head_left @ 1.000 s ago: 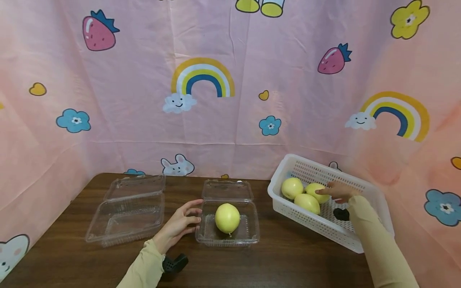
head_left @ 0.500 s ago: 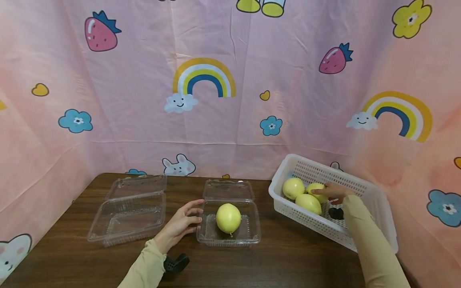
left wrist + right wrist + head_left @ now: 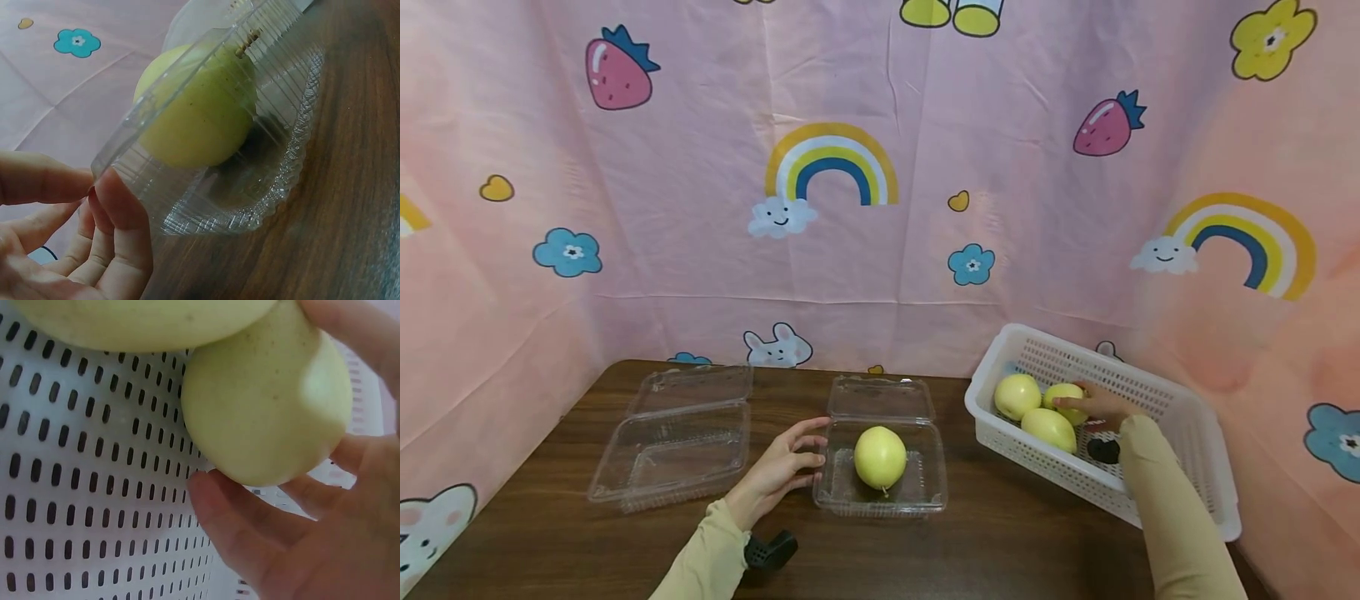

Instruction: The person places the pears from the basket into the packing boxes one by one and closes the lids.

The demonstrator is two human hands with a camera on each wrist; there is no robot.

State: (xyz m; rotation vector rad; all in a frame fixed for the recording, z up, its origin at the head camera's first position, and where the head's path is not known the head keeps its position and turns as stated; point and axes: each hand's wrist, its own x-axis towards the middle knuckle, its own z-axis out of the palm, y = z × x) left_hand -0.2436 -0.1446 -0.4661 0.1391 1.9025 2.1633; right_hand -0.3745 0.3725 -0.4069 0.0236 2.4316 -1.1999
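My left hand [image 3: 781,468] pinches the left rim of a clear plastic clamshell box [image 3: 934,493], its lid folded back. One round yellow-green pear [image 3: 880,458] lies in this box, its stem toward the front. On the right, my right hand [image 3: 1105,405] reaches into a white perforated basket [image 3: 1172,398] and grips a pear [image 3: 269,406]. In the right wrist view the fingers curve around that pear's side and underside, and another pear [image 3: 150,322] sits against it. Two more pears, a rear one [image 3: 1018,395] and a front one [image 3: 1049,430], lie beside the gripped one.
A second clear clamshell box [image 3: 670,467] stands open on the left of the dark wooden table [image 3: 880,558]. The basket is angled at the back right. A pink patterned cloth [image 3: 865,275] hangs behind and at the sides.
My right hand has moved slightly left and closed around the pear at the right of the group. The left hand stays at the box rim. The head view has shifted slightly.
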